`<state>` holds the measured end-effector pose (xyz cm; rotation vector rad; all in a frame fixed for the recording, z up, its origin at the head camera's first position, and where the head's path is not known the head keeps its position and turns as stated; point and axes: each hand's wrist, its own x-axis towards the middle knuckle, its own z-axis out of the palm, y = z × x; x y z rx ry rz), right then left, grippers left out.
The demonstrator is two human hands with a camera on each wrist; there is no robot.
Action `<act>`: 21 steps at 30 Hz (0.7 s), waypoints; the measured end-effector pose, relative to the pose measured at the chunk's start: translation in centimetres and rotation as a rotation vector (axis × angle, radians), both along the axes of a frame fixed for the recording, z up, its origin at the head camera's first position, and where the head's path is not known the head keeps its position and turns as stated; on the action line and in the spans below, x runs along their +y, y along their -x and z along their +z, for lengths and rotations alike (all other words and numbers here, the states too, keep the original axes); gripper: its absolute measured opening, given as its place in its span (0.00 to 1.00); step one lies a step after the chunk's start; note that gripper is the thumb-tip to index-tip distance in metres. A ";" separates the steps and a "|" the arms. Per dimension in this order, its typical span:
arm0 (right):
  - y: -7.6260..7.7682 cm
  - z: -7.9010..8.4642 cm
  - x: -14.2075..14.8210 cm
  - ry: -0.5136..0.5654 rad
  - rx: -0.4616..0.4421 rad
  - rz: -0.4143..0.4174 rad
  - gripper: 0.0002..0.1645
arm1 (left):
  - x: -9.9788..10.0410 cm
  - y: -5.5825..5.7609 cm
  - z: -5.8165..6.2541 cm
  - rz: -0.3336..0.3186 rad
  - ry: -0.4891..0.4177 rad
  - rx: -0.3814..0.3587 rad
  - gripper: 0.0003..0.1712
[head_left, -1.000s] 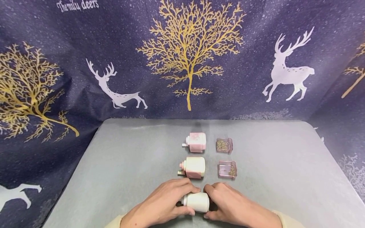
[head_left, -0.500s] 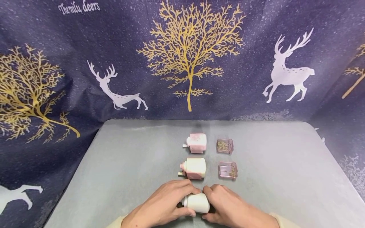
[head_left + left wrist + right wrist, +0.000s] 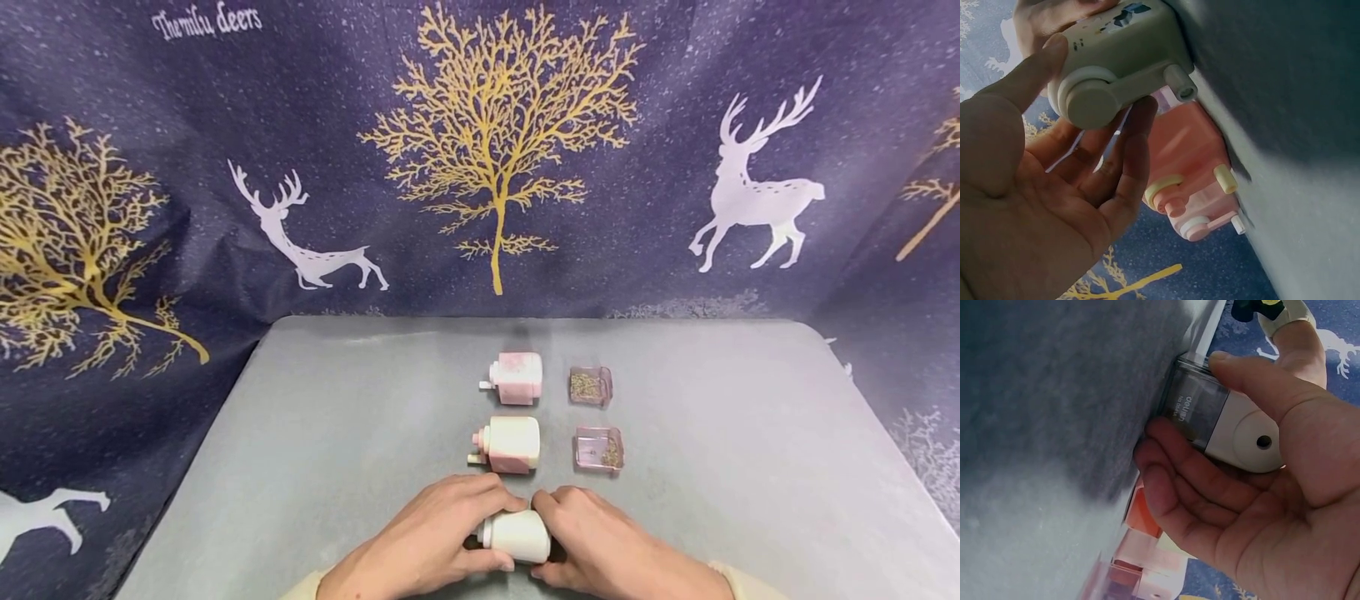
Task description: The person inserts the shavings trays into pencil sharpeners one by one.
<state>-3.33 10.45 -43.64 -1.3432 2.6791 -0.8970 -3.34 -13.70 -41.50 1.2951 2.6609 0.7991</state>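
Note:
A cream crank pencil sharpener [image 3: 519, 535] lies between both hands near the front of the table. My left hand [image 3: 438, 529] grips its crank end, thumb on one side and fingers on the other. In the left wrist view the crank handle [image 3: 1179, 84] points away from the palm. My right hand [image 3: 603, 540] holds the opposite end, with thumb and fingertips pinching the clear shavings drawer [image 3: 1197, 394]. That drawer sits in the sharpener body in the right wrist view, and a round pencil hole [image 3: 1264, 442] shows beside it.
Beyond the hands stand a cream-and-pink sharpener [image 3: 512, 443] and a pink-and-white sharpener [image 3: 519, 377], cranks facing left. To their right, two pink clear drawers hold shavings: a nearer drawer [image 3: 588, 450] and a farther drawer [image 3: 606, 387]. A patterned cloth [image 3: 600, 283] hangs behind the grey table [image 3: 337, 417].
My right hand has shifted slightly left, closer over the sharpener's end. My left hand keeps its grip in nearly the same place.

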 end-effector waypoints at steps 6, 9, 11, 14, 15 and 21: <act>0.0 -0.3 0.2 -0.005 -0.011 0.002 0.19 | 0.0 0.0 -0.1 -0.010 0.010 0.064 0.25; -0.2 -0.4 0.4 -0.026 -0.012 -0.006 0.18 | -0.1 -0.1 -0.1 -0.025 0.004 0.090 0.25; -0.3 -0.5 0.4 -0.034 0.004 -0.015 0.18 | -0.1 -0.1 -0.1 -0.037 -0.007 0.110 0.25; -0.3 -0.6 0.5 -0.033 0.011 -0.023 0.18 | -0.1 -0.1 0.0 -0.046 -0.021 0.127 0.25; -0.3 -0.6 0.5 -0.032 0.009 -0.024 0.18 | -0.1 0.0 0.0 -0.047 -0.020 0.130 0.25; 0.0 -0.7 0.7 -0.030 -0.026 -0.006 0.19 | -0.2 0.0 -0.1 -0.050 0.021 0.136 0.26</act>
